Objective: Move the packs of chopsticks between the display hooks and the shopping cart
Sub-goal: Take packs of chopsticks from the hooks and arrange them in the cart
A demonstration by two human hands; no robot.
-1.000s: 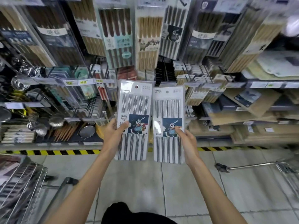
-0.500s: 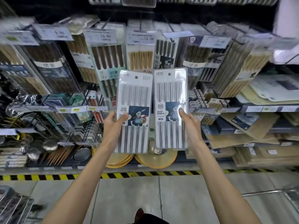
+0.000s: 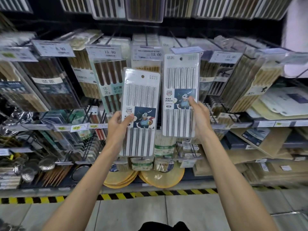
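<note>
Ahead, we face crowded display hooks filling the upper frame, grey floor tiles below, our left hand gripping one chopstick pack, right hand clasping another pack.

Head view faces display shelves close, tilted slightly down (wide-angle).
</note>
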